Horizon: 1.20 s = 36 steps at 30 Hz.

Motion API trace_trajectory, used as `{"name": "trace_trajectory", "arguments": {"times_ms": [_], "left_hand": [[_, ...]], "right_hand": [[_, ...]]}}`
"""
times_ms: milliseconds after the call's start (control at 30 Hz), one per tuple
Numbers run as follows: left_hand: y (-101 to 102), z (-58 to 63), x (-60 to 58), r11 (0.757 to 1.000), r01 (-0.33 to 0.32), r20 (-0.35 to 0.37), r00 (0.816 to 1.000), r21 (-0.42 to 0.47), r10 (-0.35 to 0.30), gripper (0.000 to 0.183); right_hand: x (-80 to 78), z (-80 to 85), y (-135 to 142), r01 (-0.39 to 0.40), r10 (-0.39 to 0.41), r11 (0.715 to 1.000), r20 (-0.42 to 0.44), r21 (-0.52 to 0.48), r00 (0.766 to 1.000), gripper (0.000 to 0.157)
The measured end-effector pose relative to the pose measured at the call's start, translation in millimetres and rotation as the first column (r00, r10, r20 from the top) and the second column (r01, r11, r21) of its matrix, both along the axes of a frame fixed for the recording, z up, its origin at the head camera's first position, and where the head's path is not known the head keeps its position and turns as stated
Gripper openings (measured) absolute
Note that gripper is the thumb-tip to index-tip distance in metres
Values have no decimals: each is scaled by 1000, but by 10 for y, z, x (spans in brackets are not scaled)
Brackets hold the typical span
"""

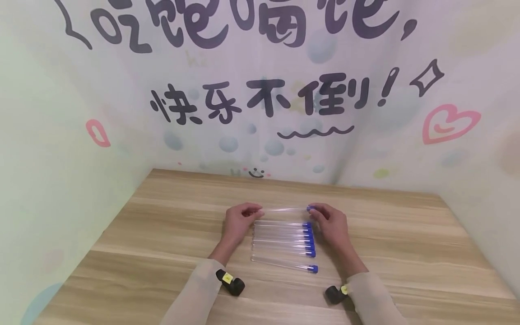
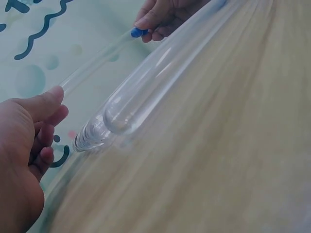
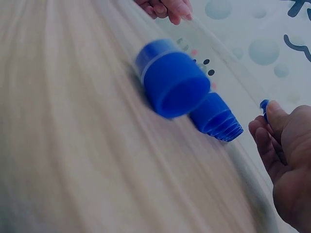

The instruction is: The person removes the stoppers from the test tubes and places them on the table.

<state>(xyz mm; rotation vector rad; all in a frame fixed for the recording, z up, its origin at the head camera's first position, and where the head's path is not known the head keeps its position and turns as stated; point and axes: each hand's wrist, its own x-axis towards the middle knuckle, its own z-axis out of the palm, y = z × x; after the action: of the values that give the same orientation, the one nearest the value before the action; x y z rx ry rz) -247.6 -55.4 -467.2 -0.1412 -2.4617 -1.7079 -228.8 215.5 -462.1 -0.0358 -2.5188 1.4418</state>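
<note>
A clear test tube (image 1: 284, 209) with a blue cap is held level between both hands, beyond the row of other tubes. My left hand (image 1: 239, 220) pinches its rounded glass end between thumb and fingers. At the opposite end, my right hand (image 1: 332, 222) grips the blue cap (image 2: 138, 32). Nearer to me, several capped test tubes (image 1: 280, 239) lie side by side on the wooden table (image 1: 162, 216), their caps all to the right. The nearest tube (image 1: 280, 262) lies slightly apart from that row and at a slant.
A black wrist camera (image 1: 232, 284) is strapped over the left sleeve, and another black camera (image 1: 336, 294) is on the right. Behind the table hangs a pale cloth (image 1: 227, 153) printed with dark characters and pink hearts.
</note>
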Motion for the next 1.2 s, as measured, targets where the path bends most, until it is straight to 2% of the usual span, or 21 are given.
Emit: {"name": "trace_trajectory", "arguments": {"times_ms": [233, 533, 900, 1200], "left_hand": [[-5, -13, -8, 1000, 9, -14, 1000, 21, -9, 16], [-15, -18, -9, 1000, -2, -11, 1000, 22, 3, 13], [-17, -30, -32, 1000, 6, -11, 1000, 17, -6, 13], [-21, -39, -45, 1000, 7, -9, 1000, 14, -7, 13]], "right_hand": [[5, 12, 13, -8, 9, 999, 20, -46, 1000, 25], [4, 33, 43, -88, 89, 994, 21, -60, 996, 20], [-7, 9, 92, -164, 166, 982, 19, -97, 986, 23], [-9, -3, 118, -185, 191, 972, 29, -144, 981, 23]]}}
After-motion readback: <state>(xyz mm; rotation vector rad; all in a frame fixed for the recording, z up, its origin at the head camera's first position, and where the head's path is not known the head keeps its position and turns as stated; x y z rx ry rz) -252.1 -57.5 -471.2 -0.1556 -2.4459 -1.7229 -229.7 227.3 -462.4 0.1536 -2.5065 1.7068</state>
